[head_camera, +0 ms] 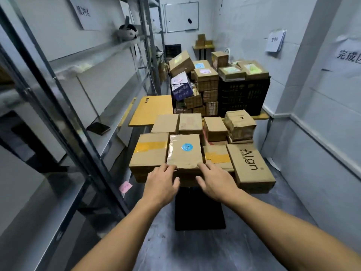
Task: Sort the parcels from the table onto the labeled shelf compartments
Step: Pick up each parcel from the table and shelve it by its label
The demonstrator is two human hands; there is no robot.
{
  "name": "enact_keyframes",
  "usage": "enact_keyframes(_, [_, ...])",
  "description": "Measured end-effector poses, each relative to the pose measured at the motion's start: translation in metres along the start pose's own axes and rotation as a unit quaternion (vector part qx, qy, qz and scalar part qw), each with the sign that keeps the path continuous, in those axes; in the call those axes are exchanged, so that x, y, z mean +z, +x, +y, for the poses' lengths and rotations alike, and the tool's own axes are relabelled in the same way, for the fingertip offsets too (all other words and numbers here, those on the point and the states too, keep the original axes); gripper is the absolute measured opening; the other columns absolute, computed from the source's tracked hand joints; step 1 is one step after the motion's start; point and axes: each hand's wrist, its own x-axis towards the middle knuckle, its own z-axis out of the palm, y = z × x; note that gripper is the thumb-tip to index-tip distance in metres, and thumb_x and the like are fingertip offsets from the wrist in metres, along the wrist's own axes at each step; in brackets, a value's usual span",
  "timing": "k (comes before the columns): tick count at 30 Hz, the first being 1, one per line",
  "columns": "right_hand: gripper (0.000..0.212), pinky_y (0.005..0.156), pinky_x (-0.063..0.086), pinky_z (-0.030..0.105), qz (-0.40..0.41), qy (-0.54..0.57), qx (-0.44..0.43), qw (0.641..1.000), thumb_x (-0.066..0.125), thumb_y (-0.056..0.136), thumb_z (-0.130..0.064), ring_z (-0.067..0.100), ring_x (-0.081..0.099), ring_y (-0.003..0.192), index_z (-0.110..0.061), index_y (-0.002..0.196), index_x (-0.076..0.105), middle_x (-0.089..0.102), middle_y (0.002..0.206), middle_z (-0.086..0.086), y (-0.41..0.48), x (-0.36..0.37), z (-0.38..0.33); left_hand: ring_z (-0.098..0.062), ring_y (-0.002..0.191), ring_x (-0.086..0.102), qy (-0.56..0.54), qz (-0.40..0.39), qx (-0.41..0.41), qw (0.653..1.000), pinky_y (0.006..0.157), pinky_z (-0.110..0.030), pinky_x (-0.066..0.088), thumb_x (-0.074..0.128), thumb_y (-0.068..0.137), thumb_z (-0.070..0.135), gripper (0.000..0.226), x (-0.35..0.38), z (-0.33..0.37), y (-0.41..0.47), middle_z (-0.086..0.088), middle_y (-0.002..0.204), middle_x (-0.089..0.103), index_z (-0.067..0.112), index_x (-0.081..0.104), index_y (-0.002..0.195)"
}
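A cardboard parcel with a round blue sticker (184, 151) lies on top of the stacked parcels on a small table in front of me. My left hand (161, 183) rests at its near left corner, fingers spread on the edge. My right hand (214, 181) touches its near right corner, fingers apart. Neither hand has closed around the parcel. Beside it lie a parcel with yellow tape (149, 151) on the left and a box printed "Align" (251, 167) on the right. The metal shelf unit (93, 61) runs along the left wall.
Several more parcels fill the far half of the table. Behind stand a wire basket (192, 94) and a black crate (244, 94) piled with boxes. A yellow tabletop (150, 110) juts out left of them. A pink note (125, 187) sticks on the shelf edge. White walls close the right.
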Motion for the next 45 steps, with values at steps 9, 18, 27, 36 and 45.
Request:
enact_keyframes(9, [0.049,0.102,0.046,0.047,-0.028,0.106,0.079,0.991,0.046,0.1,-0.047,0.03,0.048,0.125,-0.03,0.145,0.036,0.044,0.137,0.007,0.082,0.023,0.01,-0.017,0.12,0.045,0.04,0.006,-0.033,0.999,0.103,-0.035,0.035,0.047,0.094,0.043,0.043,0.026,-0.022,0.064,0.004,0.134,0.051,0.027,0.048,0.134])
enact_keyframes(18, [0.058,0.109,0.036,0.04,-0.022,0.284,0.171,0.943,0.05,0.1,-0.046,0.029,0.045,0.13,-0.035,0.153,0.031,0.047,0.141,0.011,0.106,0.054,0.016,-0.016,0.121,0.043,0.053,-0.001,-0.014,0.999,0.105,-0.036,0.034,0.043,0.095,0.049,0.044,0.045,-0.037,0.073,0.006,0.135,0.05,0.03,0.048,0.135])
enact_keyframes(27, [0.057,0.11,0.034,0.032,0.036,0.347,0.171,0.921,0.063,0.097,-0.033,0.028,0.048,0.13,-0.027,0.15,0.044,0.052,0.141,0.012,0.093,0.058,0.017,-0.016,0.124,0.04,0.009,-0.002,-0.014,1.0,0.109,-0.035,0.03,0.044,0.096,0.048,0.048,0.043,-0.037,0.07,0.005,0.139,0.049,0.027,0.047,0.138])
enact_keyframes(36, [0.055,0.105,0.033,0.021,0.132,0.415,0.177,0.883,0.067,0.095,-0.029,0.017,0.049,0.132,-0.032,0.147,0.048,0.054,0.144,0.001,0.056,0.041,0.024,-0.016,0.119,0.046,-0.163,0.023,-0.023,0.986,0.105,-0.034,0.037,0.053,0.097,0.039,0.046,0.031,-0.033,0.067,0.001,0.129,0.053,0.021,0.048,0.139])
enact_keyframes(45, [0.045,0.113,0.038,0.027,0.201,0.497,0.184,0.824,0.065,0.097,-0.019,0.003,0.05,0.127,-0.041,0.135,0.053,0.056,0.138,-0.009,0.019,0.033,0.03,-0.006,0.111,0.052,-0.349,0.01,-0.069,0.934,0.092,-0.022,0.042,0.052,0.099,0.035,0.034,0.024,-0.022,0.055,0.005,0.124,0.057,0.024,0.058,0.131])
